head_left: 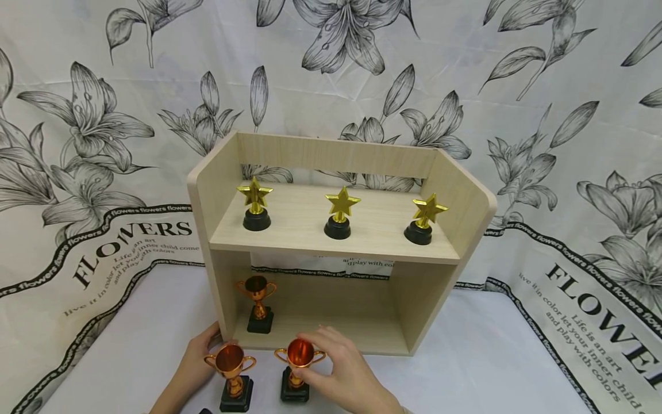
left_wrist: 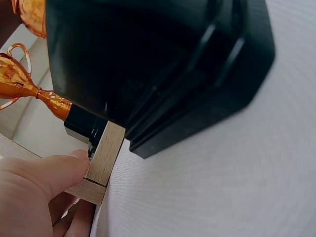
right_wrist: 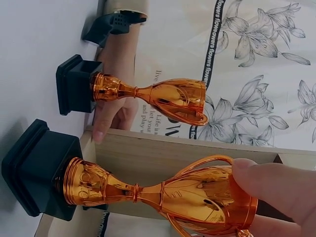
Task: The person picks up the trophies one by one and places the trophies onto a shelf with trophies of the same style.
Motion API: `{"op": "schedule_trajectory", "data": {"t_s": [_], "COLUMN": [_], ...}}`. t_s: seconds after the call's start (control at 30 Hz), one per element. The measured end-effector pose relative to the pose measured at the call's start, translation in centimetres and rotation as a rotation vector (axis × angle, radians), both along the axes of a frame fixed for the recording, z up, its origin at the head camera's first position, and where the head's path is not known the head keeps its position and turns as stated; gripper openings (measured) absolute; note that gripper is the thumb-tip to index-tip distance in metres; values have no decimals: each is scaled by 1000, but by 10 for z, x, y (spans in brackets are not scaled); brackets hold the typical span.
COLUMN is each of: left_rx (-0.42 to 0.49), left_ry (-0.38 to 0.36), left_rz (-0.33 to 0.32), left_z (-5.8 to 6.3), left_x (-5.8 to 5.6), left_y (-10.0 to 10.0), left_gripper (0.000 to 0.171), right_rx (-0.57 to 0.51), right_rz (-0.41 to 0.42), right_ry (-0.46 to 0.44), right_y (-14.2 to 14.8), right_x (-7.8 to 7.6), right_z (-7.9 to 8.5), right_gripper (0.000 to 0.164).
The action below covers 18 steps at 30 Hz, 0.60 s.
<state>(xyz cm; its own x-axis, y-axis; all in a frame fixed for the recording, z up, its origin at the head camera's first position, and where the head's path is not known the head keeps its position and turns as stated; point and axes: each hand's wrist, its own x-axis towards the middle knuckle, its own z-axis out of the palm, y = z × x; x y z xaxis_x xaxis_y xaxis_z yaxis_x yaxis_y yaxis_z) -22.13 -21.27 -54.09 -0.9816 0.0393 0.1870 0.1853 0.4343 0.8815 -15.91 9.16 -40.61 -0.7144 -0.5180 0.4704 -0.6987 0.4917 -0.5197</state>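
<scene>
My right hand (head_left: 343,368) pinches the rim of a copper-coloured trophy cup (head_left: 300,352) with a black base, just in front of the shelf; thumb and fingers lie on either side of the cup. To its left, a like trophy (head_left: 234,384) stands upright on the white cloth. My left hand (head_left: 200,355) grips the lower left front corner of the wooden shelf (head_left: 331,251), the thumb on the inner side of the panel (left_wrist: 106,155) and the fingers outside it. A third copper trophy (head_left: 260,307) stands inside the lower compartment, by its left wall.
On the upper board stand three gold star trophies, at left (head_left: 256,207), middle (head_left: 339,213) and right (head_left: 425,219). A white cloth (head_left: 465,368) covers the table. Behind the shelf hangs a flower-printed sheet (head_left: 341,86).
</scene>
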Motion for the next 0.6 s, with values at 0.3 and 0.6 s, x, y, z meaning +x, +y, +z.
{"op": "schedule_trajectory", "data": {"t_s": [0.3,0.6], "left_rx": [3,-20], "left_ry": [20,35], "left_rz": [1,7], "left_z": [0,1], "left_x": [0,1], "left_y": [0,1], "left_gripper": [70,67], "right_rx": [-21,-32], "right_rz": [-10,-24], "right_ry": [-1,-22], "right_y": [1,2], "right_x": [-3,-4], "right_z": [0,0], "right_gripper": [39,41]}}
